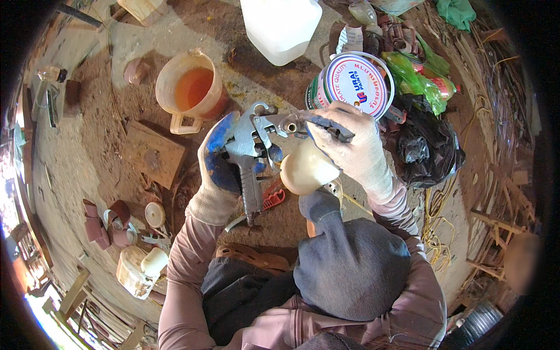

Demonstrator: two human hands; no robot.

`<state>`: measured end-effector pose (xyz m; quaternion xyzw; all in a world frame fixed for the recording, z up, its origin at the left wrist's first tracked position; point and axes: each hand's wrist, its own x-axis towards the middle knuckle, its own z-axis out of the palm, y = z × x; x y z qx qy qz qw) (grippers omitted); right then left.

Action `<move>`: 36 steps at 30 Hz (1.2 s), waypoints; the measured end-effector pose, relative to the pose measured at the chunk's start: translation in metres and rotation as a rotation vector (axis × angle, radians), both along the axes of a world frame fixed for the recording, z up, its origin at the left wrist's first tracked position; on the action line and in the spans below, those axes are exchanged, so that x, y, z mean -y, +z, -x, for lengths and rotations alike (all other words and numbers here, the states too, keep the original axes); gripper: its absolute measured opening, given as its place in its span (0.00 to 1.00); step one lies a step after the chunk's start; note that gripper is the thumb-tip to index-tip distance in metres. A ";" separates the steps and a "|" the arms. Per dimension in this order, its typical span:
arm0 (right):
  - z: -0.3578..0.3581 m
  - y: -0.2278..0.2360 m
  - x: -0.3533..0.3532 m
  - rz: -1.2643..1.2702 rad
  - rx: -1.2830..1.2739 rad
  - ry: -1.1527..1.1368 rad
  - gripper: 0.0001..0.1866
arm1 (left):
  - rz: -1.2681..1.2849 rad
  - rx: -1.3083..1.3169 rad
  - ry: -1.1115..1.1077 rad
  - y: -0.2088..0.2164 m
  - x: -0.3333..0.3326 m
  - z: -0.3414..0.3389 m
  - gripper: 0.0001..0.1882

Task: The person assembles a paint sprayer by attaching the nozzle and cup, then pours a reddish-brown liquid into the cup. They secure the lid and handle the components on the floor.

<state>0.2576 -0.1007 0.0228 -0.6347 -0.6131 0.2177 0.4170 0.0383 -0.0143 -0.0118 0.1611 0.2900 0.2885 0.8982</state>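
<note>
Both my hands wear pale knitted gloves with blue, dirt-darkened palms. My left hand (217, 166) is closed round the side of a metallic spray gun (252, 146), its grey handle pointing down toward me. My right hand (350, 137) is closed at the gun's front end, with dark, soiled fingertips. What exactly those fingers pinch is partly hidden. Just under my right hand is a smooth cream-coloured cup (308, 169), tilted; I cannot tell whether it is joined to the gun. Beyond my left hand stands a translucent jug (166, 99) holding orange-brown liquid.
A white paint bucket (350, 81) with a printed lid stands beyond my right hand, beside a black plastic bag (429, 143). A white jug (281, 29) is at the far middle. On the left lie a wooden board (153, 153), sandpaper strips (116, 216) and a plastic container (134, 269).
</note>
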 end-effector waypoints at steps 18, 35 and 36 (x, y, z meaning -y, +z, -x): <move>-0.016 -0.003 0.010 0.100 0.049 -0.097 0.10 | -0.541 -0.198 -0.032 0.025 -0.001 -0.004 0.37; -0.019 -0.006 0.013 0.051 0.100 -0.117 0.13 | -0.590 -0.074 0.092 0.012 -0.003 0.002 0.35; -0.020 0.000 0.013 0.015 0.140 -0.143 0.13 | -0.455 0.029 0.103 0.011 -0.007 0.003 0.35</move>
